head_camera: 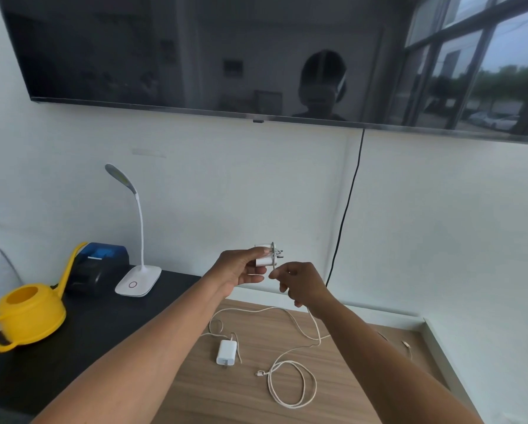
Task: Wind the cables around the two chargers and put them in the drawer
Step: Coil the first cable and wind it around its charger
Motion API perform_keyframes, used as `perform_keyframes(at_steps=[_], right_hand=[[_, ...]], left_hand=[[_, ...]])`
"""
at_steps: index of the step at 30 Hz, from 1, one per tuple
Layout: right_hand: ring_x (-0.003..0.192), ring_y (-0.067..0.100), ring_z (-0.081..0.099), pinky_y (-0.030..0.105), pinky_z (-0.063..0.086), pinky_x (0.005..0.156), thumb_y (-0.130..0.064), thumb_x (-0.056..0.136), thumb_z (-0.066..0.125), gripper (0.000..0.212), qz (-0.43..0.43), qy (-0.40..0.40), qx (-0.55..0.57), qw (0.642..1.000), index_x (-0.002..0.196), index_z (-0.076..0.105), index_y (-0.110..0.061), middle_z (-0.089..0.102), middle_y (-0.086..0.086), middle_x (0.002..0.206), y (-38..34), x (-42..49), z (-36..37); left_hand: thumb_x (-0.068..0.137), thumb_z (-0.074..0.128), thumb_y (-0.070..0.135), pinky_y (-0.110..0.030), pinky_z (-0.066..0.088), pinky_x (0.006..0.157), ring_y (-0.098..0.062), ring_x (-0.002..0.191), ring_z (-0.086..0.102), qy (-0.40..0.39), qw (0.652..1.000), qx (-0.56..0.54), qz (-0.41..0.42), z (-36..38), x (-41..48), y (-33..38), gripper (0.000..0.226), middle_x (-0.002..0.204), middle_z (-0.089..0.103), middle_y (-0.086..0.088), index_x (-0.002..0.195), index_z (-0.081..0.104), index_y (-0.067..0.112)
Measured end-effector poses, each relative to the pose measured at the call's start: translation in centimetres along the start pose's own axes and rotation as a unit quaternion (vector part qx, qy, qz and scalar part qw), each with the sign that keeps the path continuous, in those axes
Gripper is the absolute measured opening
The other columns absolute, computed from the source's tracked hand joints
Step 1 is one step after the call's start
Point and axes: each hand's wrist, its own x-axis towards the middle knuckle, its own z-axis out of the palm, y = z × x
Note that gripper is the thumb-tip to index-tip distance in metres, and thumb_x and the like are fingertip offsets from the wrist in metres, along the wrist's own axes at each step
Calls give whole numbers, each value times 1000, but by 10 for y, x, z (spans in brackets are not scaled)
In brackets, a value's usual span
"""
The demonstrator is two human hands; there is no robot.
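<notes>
Holding charger (263,259) and cable (318,332); leftward: watering can (27,313), lamp (138,278), perhaps printer (99,270).

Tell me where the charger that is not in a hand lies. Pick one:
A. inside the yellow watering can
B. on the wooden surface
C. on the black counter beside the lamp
B: the loose charger lies on the wooden surface, while the left hand holds the other charger and the right hand pinches its cable.
</notes>
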Motion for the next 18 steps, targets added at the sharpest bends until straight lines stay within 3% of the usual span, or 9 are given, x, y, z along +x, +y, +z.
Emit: perform_keyframes(at_steps=[7,13,16,18], right_hand=[[44,11,36,18,35,41,-25,89,66,10,-11,-17,-41,999,81,73,-21,55,0,61,1,4,-14],[44,9,40,14,30,37,-9,89,54,32,-26,26,-123,992,60,58,-20,56,1,58,-17,16,-30],[44,11,42,18,32,39,-14,88,59,21,-22,23,-144,989,67,64,-15,59,3,62,-27,21,-36],[42,13,40,18,30,38,-18,85,67,16,-10,23,-147,989,77,69,-5,56,0,54,-34,23,-39]], left_hand=[[84,73,25,-28,58,59,-19,69,65,-90,996,7,-7,-1,-10,7,26,81,69,-9,102,73,6],[83,74,25,-31,60,63,-20,69,65,-128,989,73,4,1,-12,15,37,82,69,-11,107,71,-3],[81,76,22,-32,60,65,-21,70,65,-124,986,110,10,0,-11,16,35,82,70,-13,103,72,-5],[78,80,21,-34,61,66,-23,72,66,-119,984,133,8,-1,-9,15,32,83,71,-15,98,74,-3]])
